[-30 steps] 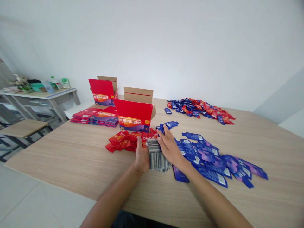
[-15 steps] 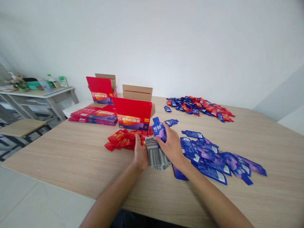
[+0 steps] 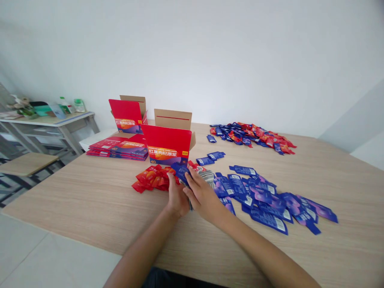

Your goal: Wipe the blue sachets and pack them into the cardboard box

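Observation:
My left hand (image 3: 175, 196) and my right hand (image 3: 201, 193) are closed together on a stack of pouches (image 3: 207, 175) held upright on edge on the wooden table (image 3: 90, 192). A blue pouch (image 3: 181, 171) lies against the stack's near face under my right fingers. Red pouches (image 3: 151, 179) lie in a small heap just left of my hands. Blue pouches (image 3: 264, 196) spread out to the right. An open red box (image 3: 168, 146) stands right behind my hands.
A second open red box (image 3: 129, 116) and a pile of flat red boxes (image 3: 120, 146) sit at the back left. A mixed heap of red and blue pouches (image 3: 252, 136) lies at the far right. A side desk (image 3: 51, 120) with bottles stands beyond the table's left edge.
My right hand lifted a blue pouch from the table, carried it left and pressed it onto the stack. The stack has tipped more upright between both hands.

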Motion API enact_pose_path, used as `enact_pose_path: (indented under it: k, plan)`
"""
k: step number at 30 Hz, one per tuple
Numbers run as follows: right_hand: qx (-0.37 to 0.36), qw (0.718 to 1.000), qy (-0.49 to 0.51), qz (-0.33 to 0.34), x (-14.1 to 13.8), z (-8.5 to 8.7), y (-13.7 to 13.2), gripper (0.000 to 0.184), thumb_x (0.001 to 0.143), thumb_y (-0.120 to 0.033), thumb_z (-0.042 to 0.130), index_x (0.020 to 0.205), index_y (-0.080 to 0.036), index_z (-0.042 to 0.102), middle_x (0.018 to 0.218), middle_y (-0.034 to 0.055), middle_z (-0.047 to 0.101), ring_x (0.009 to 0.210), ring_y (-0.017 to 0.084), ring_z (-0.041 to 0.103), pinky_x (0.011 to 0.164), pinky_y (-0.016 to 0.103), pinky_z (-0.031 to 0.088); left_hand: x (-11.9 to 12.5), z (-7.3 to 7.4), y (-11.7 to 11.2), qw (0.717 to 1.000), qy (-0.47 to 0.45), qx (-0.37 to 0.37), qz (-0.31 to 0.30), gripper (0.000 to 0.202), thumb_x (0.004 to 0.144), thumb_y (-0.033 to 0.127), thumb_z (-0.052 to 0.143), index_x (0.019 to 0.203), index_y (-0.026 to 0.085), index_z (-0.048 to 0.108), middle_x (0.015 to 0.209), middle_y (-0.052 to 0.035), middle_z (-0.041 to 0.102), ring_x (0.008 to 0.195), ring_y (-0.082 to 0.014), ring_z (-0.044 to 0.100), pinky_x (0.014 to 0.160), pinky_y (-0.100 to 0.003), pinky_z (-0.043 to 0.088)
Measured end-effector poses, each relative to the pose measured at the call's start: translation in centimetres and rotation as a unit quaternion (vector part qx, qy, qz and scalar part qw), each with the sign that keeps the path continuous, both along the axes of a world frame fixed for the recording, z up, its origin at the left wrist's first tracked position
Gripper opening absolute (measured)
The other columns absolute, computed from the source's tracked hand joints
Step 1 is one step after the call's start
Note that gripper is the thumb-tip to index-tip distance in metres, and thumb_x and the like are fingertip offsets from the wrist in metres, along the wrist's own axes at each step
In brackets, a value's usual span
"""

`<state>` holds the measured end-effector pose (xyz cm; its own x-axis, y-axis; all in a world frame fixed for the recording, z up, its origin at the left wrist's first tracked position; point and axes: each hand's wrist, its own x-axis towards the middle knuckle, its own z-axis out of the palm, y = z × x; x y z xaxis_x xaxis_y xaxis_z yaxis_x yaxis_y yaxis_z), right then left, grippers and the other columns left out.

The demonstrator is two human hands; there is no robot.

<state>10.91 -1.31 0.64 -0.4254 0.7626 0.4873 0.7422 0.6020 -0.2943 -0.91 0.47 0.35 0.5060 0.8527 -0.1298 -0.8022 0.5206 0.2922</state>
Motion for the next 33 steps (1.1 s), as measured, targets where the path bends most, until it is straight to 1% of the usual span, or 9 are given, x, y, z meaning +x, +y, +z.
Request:
enact_pose_path:
  k: [3,6,8,10,16,20,23,29,33]
  plan:
    - [-0.015,1.0,0.004,0.0,-0.4,0.5,-0.7,0.062,0.106,-0.041,0.042,0.156,-0.005,0.037,0.163,0.0255,0.032,0.154,0.033,0.025,0.123,0.059,0.029,0.1,-0.2,-0.2,1.0,-0.001,0.004,0.014,0.095,0.089,0.084,0.019,0.149,0.018,0.05,0.138,-0.0136,0.066,0.141,-0.0313,0.051,0.122,-0.047,0.032]
    - [-0.003,1.0,0.022,-0.001,-0.2,0.4,-0.7,0.069,0.106,-0.044,0.041,0.162,-0.008,0.022,0.167,0.0235,0.02,0.157,0.032,0.014,0.123,0.061,0.027,0.6,-0.3,-0.7,1.0,-0.006,0.018,0.005,0.091,0.091,0.083,0.02,0.149,0.02,0.051,0.142,-0.0121,0.064,0.145,-0.0309,0.045,0.123,-0.048,0.029]
    - [-0.007,1.0,0.028,-0.003,0.0,0.2,-0.5,0.07,0.106,-0.042,0.041,0.164,-0.012,0.015,0.168,0.0215,0.019,0.157,0.031,0.015,0.123,0.06,0.028,0.9,-0.4,-0.9,1.0,0.0,0.018,0.008,0.087,0.092,0.081,0.022,0.148,0.021,0.052,0.143,-0.0112,0.063,0.146,-0.0301,0.044,0.124,-0.046,0.028]
    - [-0.018,0.999,0.028,-0.004,0.1,-0.1,-0.3,0.068,0.107,-0.038,0.041,0.165,-0.017,0.013,0.167,0.0188,0.025,0.156,0.029,0.02,0.123,0.058,0.03,1.0,-0.4,-0.8,1.0,0.01,0.007,0.028,0.084,0.094,0.079,0.023,0.147,0.021,0.054,0.143,-0.0109,0.063,0.145,-0.0293,0.046,0.123,-0.045,0.029]
    - [0.002,0.999,0.035,0.026,-0.1,-0.6,0.3,0.063,0.107,-0.023,0.036,0.165,-0.023,0.013,0.165,0.0145,0.032,0.153,0.026,0.029,0.122,0.055,0.035,0.3,0.1,0.0,0.998,-0.013,-0.027,0.059,0.091,0.093,0.079,0.018,0.147,0.015,0.053,0.139,-0.0155,0.065,0.139,-0.0313,0.052,0.12,-0.046,0.034]
    - [-0.011,0.998,0.054,0.042,0.0,-0.6,0.2,0.061,0.106,-0.021,0.037,0.164,-0.024,0.02,0.16,0.0137,0.042,0.149,0.026,0.039,0.119,0.054,0.04,-0.2,0.5,0.4,0.997,-0.028,-0.053,0.055,0.096,0.091,0.083,0.016,0.141,0.013,0.059,0.132,-0.0171,0.069,0.137,-0.0346,0.054,0.118,-0.05,0.036]
    - [-0.031,0.995,0.084,0.037,-0.2,-1.1,-0.1,0.058,0.105,-0.022,0.039,0.163,-0.023,0.027,0.156,0.0142,0.048,0.145,0.026,0.046,0.117,0.052,0.043,-0.7,0.7,0.8,0.994,-0.018,-0.076,0.076,0.099,0.089,0.085,0.017,0.132,0.011,0.065,0.127,-0.0183,0.071,0.134,-0.0369,0.057,0.117,-0.051,0.038]
    - [0.022,0.993,0.113,0.032,-1.3,-2.6,-1.1,0.062,0.105,-0.019,0.037,0.164,-0.027,0.019,0.16,0.0109,0.043,0.148,0.025,0.04,0.119,0.054,0.04,-0.9,0.7,1.0,0.991,0.018,-0.082,0.105,0.097,0.09,0.084,0.018,0.115,0.008,0.072,0.118,-0.0209,0.074,0.131,-0.0378,0.058,0.116,-0.053,0.039]
    - [-0.005,0.993,0.122,0.002,-1.4,-2.1,-0.9,0.056,0.106,-0.023,0.038,0.161,-0.024,0.031,0.158,0.0112,0.045,0.149,0.026,0.039,0.122,0.056,0.035,0.0,0.4,0.4,0.992,0.017,-0.059,0.11,0.085,0.096,0.076,0.02,0.112,0.012,0.074,0.113,-0.0156,0.076,0.133,-0.0323,0.058,0.119,-0.048,0.037]
